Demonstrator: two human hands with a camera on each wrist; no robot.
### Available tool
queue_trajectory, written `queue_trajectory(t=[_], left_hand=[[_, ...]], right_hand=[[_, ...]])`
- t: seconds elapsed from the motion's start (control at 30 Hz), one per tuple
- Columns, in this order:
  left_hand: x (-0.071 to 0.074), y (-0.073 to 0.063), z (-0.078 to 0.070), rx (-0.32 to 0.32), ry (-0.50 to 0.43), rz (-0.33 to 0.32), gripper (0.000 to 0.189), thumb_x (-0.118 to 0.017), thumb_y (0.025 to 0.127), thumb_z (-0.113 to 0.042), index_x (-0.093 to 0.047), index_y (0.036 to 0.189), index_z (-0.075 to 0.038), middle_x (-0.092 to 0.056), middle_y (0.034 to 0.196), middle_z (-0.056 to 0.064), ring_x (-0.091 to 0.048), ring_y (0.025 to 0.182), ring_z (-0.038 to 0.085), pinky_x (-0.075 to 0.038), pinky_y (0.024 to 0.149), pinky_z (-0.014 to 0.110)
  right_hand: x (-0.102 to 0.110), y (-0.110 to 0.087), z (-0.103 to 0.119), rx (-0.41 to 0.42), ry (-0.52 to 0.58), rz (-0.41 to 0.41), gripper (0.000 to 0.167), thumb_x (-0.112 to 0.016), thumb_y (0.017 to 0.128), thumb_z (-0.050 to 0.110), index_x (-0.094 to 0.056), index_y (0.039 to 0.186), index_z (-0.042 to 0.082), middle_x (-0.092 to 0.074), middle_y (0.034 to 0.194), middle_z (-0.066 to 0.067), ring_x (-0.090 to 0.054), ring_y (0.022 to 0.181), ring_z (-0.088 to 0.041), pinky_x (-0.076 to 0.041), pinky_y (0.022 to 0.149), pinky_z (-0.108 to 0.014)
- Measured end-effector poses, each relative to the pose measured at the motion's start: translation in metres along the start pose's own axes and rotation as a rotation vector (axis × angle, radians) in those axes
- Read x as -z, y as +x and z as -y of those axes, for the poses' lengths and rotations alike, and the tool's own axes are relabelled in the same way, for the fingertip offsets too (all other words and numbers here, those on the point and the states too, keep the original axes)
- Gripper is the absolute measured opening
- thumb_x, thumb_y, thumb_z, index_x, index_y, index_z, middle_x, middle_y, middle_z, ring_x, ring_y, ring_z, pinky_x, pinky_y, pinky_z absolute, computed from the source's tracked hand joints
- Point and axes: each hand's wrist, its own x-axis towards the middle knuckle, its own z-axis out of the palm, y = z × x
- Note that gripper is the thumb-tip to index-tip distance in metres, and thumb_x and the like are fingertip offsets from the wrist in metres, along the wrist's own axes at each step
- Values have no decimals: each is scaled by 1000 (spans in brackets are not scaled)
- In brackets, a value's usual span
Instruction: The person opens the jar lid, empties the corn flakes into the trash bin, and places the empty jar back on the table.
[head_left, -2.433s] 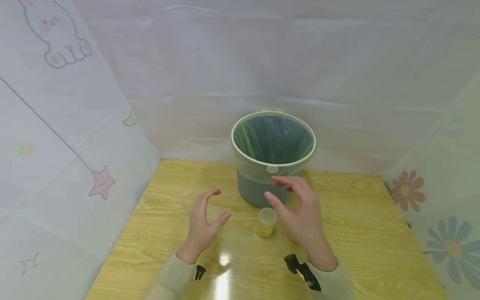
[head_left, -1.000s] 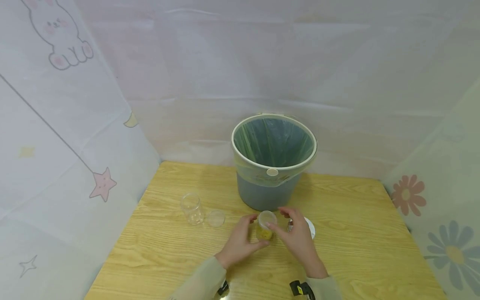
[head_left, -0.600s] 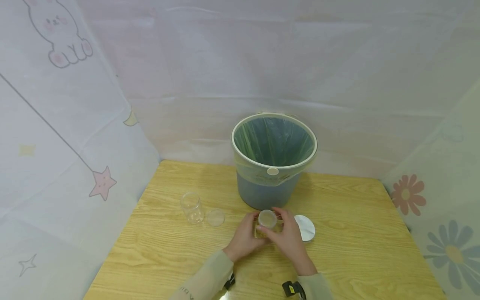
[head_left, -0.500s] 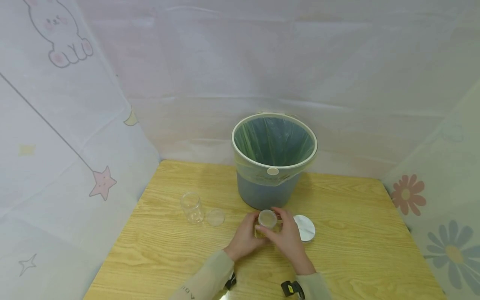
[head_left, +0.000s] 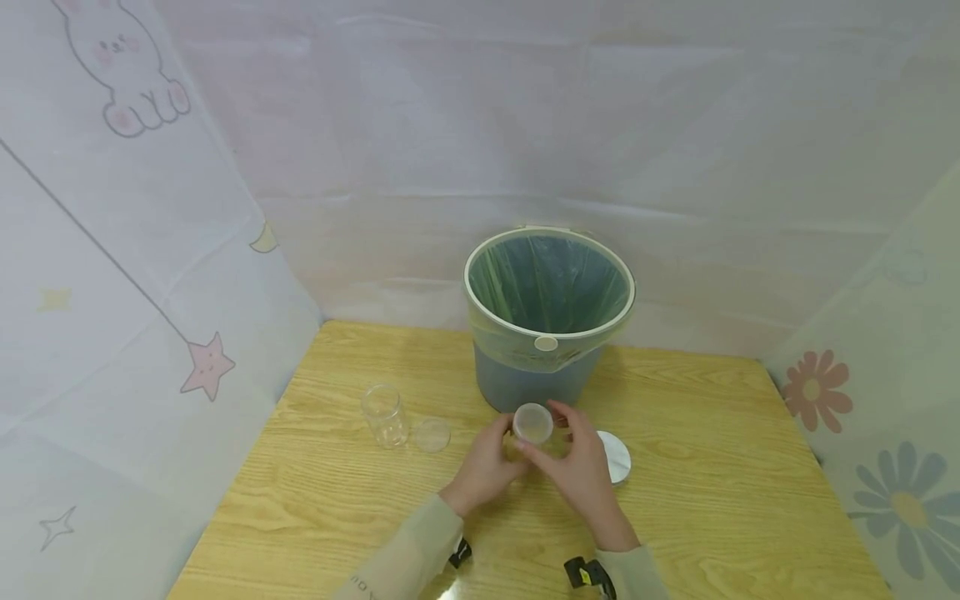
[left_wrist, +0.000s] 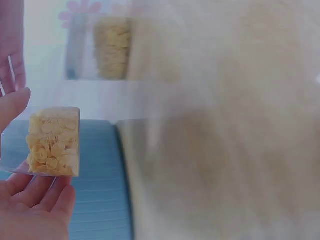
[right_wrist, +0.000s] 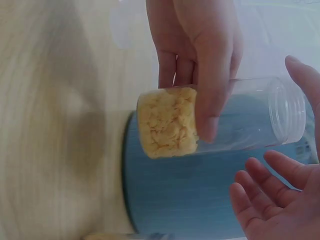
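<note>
A clear jar (right_wrist: pixel 250 115) with small yellow curled pieces (right_wrist: pixel 167 122) in its bottom part stands upright in front of the bin. My left hand (head_left: pixel 483 467) grips its side, the thumb across the wall in the right wrist view and the fingers round the other side. The jar seems raised a little off the table. From above, its translucent top (head_left: pixel 533 422) hides most of the body. Around that top my right hand (head_left: pixel 577 471) is spread, thumb and fingers apart; in the right wrist view its fingers (right_wrist: pixel 265 187) do not touch the jar.
A bin (head_left: pixel 525 379) lined with a plastic bag stands just behind. A clear open jar (head_left: pixel 386 421) and a clear round lid (head_left: pixel 432 435) lie to the left. Right of my hands is a white-lidded jar (head_left: pixel 617 458), its yellow contents (left_wrist: pixel 114 47) visible in the left wrist view.
Both hands came in from either side to the jar, and the left took hold of it. Over the last half second the jar has moved slightly up and away with the hands.
</note>
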Motion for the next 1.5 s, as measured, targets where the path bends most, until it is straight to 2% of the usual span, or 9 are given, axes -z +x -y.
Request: queue_trajectory(t=[0.17, 0.37, 0.47, 0.67, 0.87, 1.03, 1.1, 1.27, 1.5], left_hand=[[10, 3, -14, -60, -28, -14, 55, -81, 89, -19, -54, 136, -10, -60, 134, 1, -54, 127, 21, -44, 105, 49], [21, 5, -36, -140, -47, -32, 54, -83, 87, -23, -57, 133, -13, -62, 130, -4, -56, 122, 16, -46, 103, 43], [28, 7, -48, -190, -45, -45, 53, -85, 85, -25, -59, 129, -13, -63, 126, -5, -58, 117, 14, -48, 100, 38], [39, 6, -69, -302, -30, -73, 54, -89, 81, -28, -61, 126, -18, -61, 119, -9, -59, 109, 11, -50, 94, 33], [42, 5, -82, -365, -28, -115, 54, -92, 77, -29, -63, 121, -22, -60, 111, -12, -58, 101, 9, -50, 87, 30], [38, 3, -89, -443, 24, -196, 62, -97, 69, -25, -63, 120, -16, -63, 112, -7, -61, 102, 8, -51, 88, 27], [36, 2, -92, -454, 50, -236, 62, -97, 68, -23, -64, 119, -14, -65, 111, -6, -62, 101, 8, -52, 87, 25], [34, -1, -97, -419, 78, -293, 56, -95, 68, -20, -66, 115, -13, -68, 102, -7, -59, 82, 5, -50, 69, 20], [35, -5, -96, -396, 55, -253, 51, -93, 68, -17, -69, 113, -13, -72, 95, -8, -57, 72, 1, -50, 60, 21]], right_hand=[[8, 4, 11, 71, 11, -48, 76, -94, 73, 29, -59, 135, 4, -63, 115, -3, -58, 104, -22, -49, 81, -46], [19, 10, 29, 125, 51, -89, 70, -95, 72, 21, -62, 132, 6, -65, 114, 0, -59, 99, -17, -47, 81, -35], [25, 13, 39, 155, 92, -107, 66, -94, 72, 16, -64, 131, 9, -66, 115, 2, -60, 98, -18, -47, 83, -30], [40, 17, 74, 183, 219, -133, 56, -89, 70, -4, -67, 121, 0, -70, 111, -7, -62, 99, -18, -45, 86, -22], [42, 21, 74, 164, 335, -131, 52, -88, 74, -5, -70, 121, 7, -71, 111, -5, -63, 101, -19, -45, 91, -27], [40, 22, 83, 182, 354, -167, 50, -89, 72, -7, -72, 118, 5, -71, 108, -7, -64, 99, -18, -46, 91, -28], [39, 22, 87, 191, 351, -178, 51, -90, 70, -6, -73, 117, 4, -71, 108, -7, -64, 99, -18, -46, 91, -28], [36, 22, 93, 207, 328, -189, 54, -93, 68, 0, -74, 119, 6, -71, 109, -4, -64, 99, -18, -47, 88, -28], [37, 21, 95, 225, 318, -195, 51, -96, 67, 4, -76, 114, 9, -71, 107, -2, -64, 97, -18, -48, 82, -26]])
